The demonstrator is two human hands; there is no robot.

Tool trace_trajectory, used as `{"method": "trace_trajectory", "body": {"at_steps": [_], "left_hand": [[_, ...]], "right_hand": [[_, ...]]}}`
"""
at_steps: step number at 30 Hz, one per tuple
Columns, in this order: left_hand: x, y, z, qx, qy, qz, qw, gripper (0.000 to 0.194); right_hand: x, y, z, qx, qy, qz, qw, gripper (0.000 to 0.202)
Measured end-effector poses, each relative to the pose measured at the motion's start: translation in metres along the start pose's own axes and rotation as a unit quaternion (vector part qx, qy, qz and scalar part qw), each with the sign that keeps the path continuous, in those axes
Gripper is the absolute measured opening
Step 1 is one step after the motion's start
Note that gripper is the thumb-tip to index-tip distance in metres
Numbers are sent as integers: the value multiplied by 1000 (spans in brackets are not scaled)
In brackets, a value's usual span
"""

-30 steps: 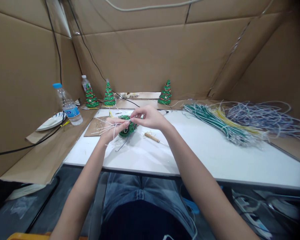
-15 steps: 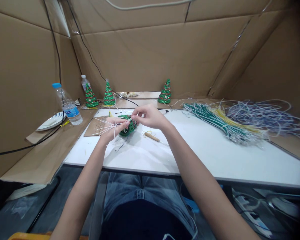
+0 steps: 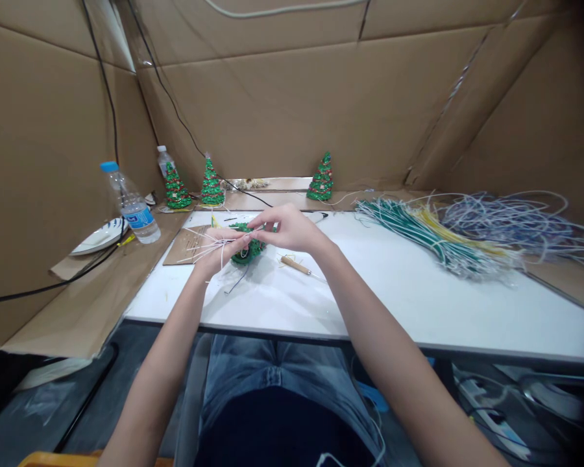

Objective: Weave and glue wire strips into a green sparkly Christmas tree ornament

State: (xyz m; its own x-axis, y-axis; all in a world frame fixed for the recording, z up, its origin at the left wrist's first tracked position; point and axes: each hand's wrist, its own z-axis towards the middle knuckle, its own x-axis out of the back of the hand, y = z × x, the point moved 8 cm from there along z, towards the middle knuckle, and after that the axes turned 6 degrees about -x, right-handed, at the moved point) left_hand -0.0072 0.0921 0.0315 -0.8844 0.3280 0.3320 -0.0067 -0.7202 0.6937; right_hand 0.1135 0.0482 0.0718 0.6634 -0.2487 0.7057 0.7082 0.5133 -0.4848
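Pinched in my left hand [image 3: 219, 254] is a bunch of thin white strands [image 3: 202, 245], their loose ends fanning out to the left. My right hand [image 3: 289, 228] meets it, thumb and fingertips closed on the other ends of these strands. Directly behind and below the fingers sits a round green woven piece [image 3: 246, 254] with small red bits, partly hidden by both hands. A dark thin wire [image 3: 236, 282] trails from it over the white table [image 3: 394, 298]. To the right lies a wooden-handled awl [image 3: 295, 264]. A marked cardboard piece [image 3: 180, 248] lies left of my left hand.
Small decorated green trees stand along the back: a left one [image 3: 176, 188], a middle one [image 3: 211, 183] and a right one [image 3: 321, 178]. At left are a water bottle [image 3: 140, 214] and a plate [image 3: 100, 237]. Green strand bundles [image 3: 413, 233] and tangled white strands [image 3: 511, 220] lie right.
My right hand has shifted slightly left, its fingertips now closer to my left thumb. The left hand and the green piece stay in nearly the same place.
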Motion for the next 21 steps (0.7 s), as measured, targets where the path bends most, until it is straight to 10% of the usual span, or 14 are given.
{"method": "trace_trajectory", "body": {"at_steps": [21], "left_hand": [[0,-4,1,3,-2,35,999,27]], "right_hand": [[-6,-12,-1,37,28,-66,997,14]]}}
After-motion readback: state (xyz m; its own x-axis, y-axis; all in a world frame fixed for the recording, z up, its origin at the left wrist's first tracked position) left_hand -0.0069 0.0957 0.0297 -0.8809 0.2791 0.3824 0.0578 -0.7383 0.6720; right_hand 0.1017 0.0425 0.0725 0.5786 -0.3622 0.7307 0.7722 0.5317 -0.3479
